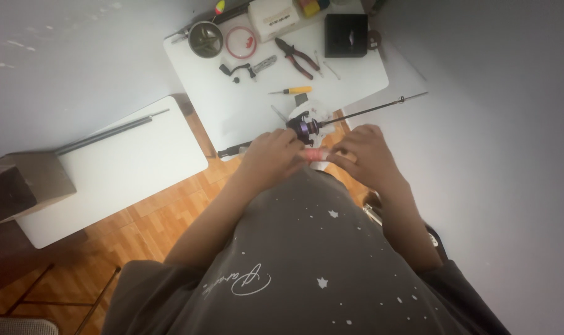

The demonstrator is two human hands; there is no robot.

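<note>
Closest to the camera, the person's dark grey shirt with small white stars fills the lower frame, and both forearms reach forward from it. The left hand (270, 155) is curled around the handle end of a slim black fishing rod (368, 109), just behind the purple and black fishing reel (305, 128) mounted on it. The right hand (365, 154) is closed on a small red and pink object (316, 154) held between the two hands; what it is cannot be told, as it is blurred and partly covered by the fingers. The rod lies at a slant over the near edge of the white tabletop (244, 115), its thin tip pointing away to the right.

By the look of things, the work on the reel is under way and not finished: the reel sits on the rod, both hands are busy at it, and tools lie spread out unstowed. Farther along the tabletop are a yellow-handled screwdriver (291, 90), a black reel handle part (235, 70), red and black pliers (298, 57), a red ring of line (240, 42), a round dark metal dish (205, 38), a white plastic box (274, 17) and a black square box (346, 35). To the left, a second white tabletop (120, 167) carries a dark grey rod section (111, 131).
</note>
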